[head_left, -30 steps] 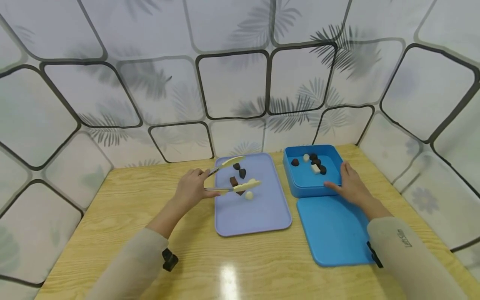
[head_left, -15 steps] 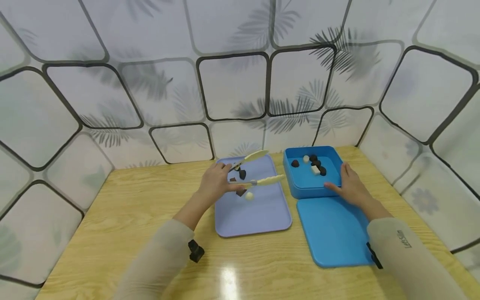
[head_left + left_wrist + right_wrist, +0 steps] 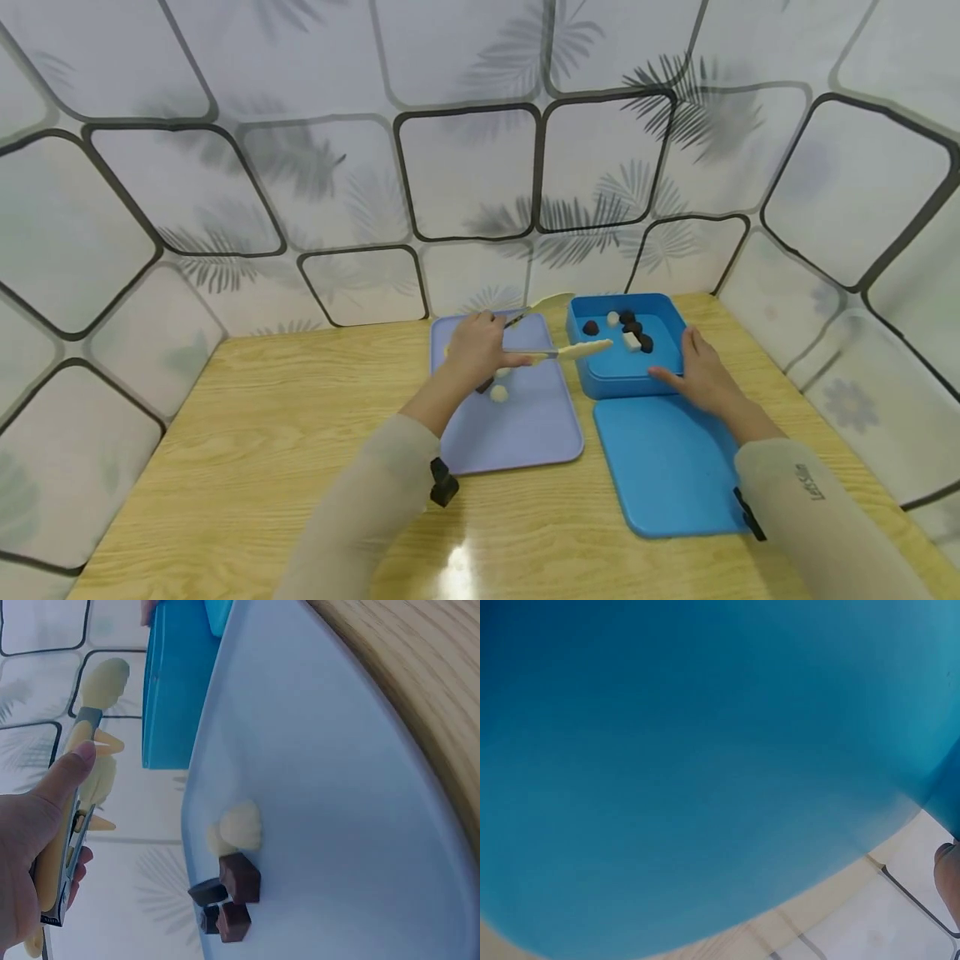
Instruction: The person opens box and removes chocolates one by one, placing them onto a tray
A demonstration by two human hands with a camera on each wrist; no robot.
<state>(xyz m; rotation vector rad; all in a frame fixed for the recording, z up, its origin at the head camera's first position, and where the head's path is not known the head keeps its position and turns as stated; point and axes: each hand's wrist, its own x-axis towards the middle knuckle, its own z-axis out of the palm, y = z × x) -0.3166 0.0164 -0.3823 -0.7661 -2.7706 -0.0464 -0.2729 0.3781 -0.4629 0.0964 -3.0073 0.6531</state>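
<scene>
A pale wood tabletop (image 3: 225,433) runs between patterned walls that close it in at the back and on both sides. On it, near the middle, lies a lilac tray (image 3: 517,425), and just to its right a blue lid (image 3: 660,467) lies flat, its front edge close to the tabletop's near edge. Behind the lid and touching it stands an open blue box (image 3: 600,379), its left wall just beside the tray's right rim. In the box are several dark chocolates (image 3: 591,327) and pale ones (image 3: 632,340), gathered toward the back. On the tray lie a pale round chocolate (image 3: 498,393) and a few brown pieces (image 3: 238,879) close together; the front half of the tray is bare.

The left hand (image 3: 480,350) hovers over the back of the tray, fingers (image 3: 66,774) curled round the handles of cream-tipped tongs (image 3: 573,350). The tongs stand spread apart, one tip over the box's left wall, the other behind it near the wall; whether they carry anything cannot be told. The right hand (image 3: 701,375) rests against the box's right front corner, fingers straight and relaxed, grasping nothing.
</scene>
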